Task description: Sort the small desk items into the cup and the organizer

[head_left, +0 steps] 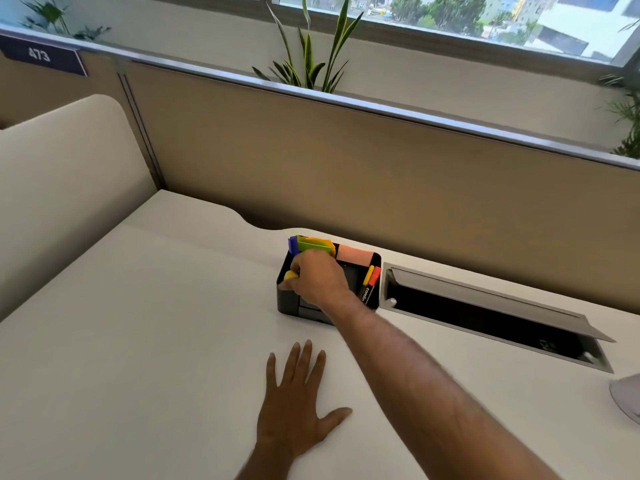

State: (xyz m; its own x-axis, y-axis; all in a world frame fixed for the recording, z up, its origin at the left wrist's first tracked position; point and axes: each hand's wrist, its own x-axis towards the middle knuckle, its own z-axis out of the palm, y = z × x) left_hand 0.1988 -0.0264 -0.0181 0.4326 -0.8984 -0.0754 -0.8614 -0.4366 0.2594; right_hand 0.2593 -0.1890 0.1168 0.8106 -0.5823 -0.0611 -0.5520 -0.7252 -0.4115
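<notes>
A black desk organizer (289, 301) stands on the white desk near the back partition. It holds coloured sticky flags (311, 244), a pink note pad (354, 253) and two markers (370, 279), one with a yellow cap and one with an orange cap. My right hand (317, 277) reaches over the organizer's left compartment, its fingers closed on a small yellow item (289, 275) at the organizer's rim. My left hand (296, 407) lies flat on the desk, fingers spread, holding nothing. No cup is in view.
An open cable hatch (485, 317) with a raised grey lid cuts into the desk right of the organizer. A grey round base (627, 396) shows at the right edge. A beige partition (346, 161) backs the desk; a white side divider (62, 188) stands at left.
</notes>
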